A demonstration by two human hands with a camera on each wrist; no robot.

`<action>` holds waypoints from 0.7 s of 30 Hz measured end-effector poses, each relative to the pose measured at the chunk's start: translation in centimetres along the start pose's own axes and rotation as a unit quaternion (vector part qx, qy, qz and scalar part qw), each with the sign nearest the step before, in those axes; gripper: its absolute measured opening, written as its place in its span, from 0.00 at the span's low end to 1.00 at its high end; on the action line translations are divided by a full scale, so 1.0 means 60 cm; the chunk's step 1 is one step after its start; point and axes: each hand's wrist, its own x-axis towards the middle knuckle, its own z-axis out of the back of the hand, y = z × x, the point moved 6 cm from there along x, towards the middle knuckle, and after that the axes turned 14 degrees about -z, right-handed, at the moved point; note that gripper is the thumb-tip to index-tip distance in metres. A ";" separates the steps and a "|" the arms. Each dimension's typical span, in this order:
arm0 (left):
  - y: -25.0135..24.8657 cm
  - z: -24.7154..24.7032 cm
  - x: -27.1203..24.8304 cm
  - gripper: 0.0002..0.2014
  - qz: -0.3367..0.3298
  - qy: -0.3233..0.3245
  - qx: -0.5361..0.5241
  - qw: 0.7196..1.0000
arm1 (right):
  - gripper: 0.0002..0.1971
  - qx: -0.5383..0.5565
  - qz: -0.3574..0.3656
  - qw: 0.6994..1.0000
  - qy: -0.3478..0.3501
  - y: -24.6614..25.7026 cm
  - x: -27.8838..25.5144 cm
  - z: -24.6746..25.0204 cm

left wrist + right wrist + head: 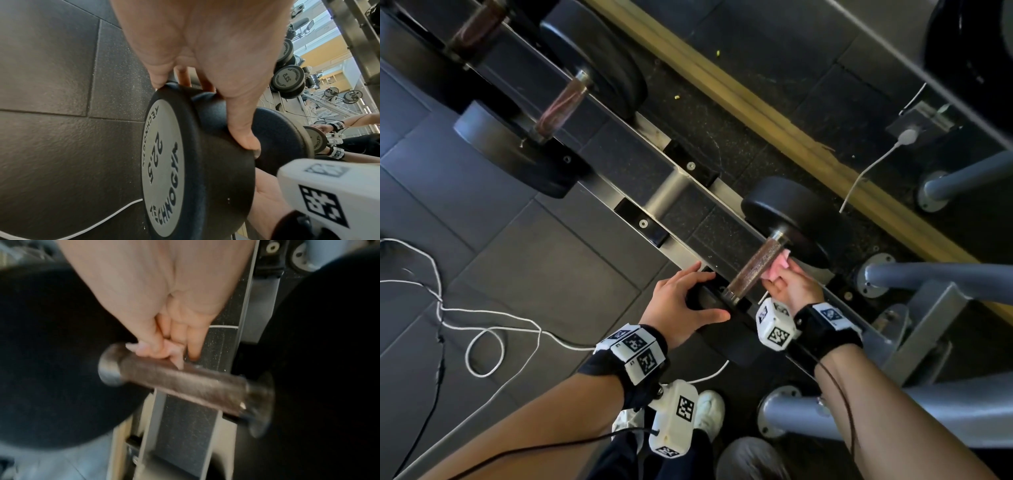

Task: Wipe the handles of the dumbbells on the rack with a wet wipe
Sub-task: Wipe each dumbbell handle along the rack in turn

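Note:
A black dumbbell lies across the rack (681, 178) at lower right, its brown knurled handle (755, 269) bare along most of its length. My left hand (702, 293) grips the near weight head (185, 162), thumb and fingers curled over its rim. My right hand (782, 279) pinches a pink wet wipe (779, 267) and holds it against the far end of the handle (185, 382), by the far weight head (791, 212). In the right wrist view the wipe (156, 350) is bunched under the fingertips (191, 352). Two more dumbbell handles (561, 106) (476, 31) sit further left.
White and black cables (482, 329) loop over the dark floor tiles at left. A grey machine frame (928, 308) stands close on the right. Behind the rack runs a wooden strip (756, 113), with a white charger (907, 135) beyond it. My white shoe (709, 411) is below the rack.

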 end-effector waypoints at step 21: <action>-0.005 0.004 -0.001 0.36 -0.007 -0.009 -0.014 1.000 | 0.15 -0.008 0.027 0.997 -0.069 -0.058 0.001 0.008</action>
